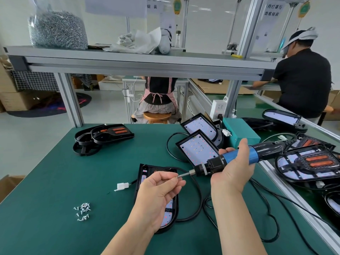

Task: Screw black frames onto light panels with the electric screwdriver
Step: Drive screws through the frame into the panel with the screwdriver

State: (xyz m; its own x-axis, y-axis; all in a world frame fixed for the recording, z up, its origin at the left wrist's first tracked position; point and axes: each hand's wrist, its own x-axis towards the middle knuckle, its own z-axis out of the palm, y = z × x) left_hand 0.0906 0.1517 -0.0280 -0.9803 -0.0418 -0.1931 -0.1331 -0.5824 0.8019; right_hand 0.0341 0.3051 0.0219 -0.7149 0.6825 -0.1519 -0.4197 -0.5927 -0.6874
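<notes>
Bench: green anti-static matting under an aluminium shelf, with other workers seated beyond it, backs turned.
Light panel: the one in hand lay flat on the bench beneath the left wrist, its black frame already seated on top and its cable looping off to the right.
Other stock: two bare LED panels leaned just behind the tool, and spare black frames sat stacked at the far left of the bench.
Screws: a small loose heap lay near the front left, well apart from the panel.
Right hand: wrapped firmly round the blue barrel of the electric screwdriver, which was held nearly level with its bit pointing left.
Left hand: raised above the panel, fingers curled in, thumb and forefinger pinching a screw right at the bit's tip — seating it there, I judged.
Handling, screw: tiny, light and slick, easily dropped, so best nipped by its shank with the head offered to the bit.
Handling, panel: a rigid, light plastic shell that would likely skate on the mat under pressure — I'd steady it by the frame's rim, keeping fingers off the LED face.
Handling, tool: stiff and fairly weighty, with a trailing cord that tugs; the mid-barrel grip looked right.
</notes>
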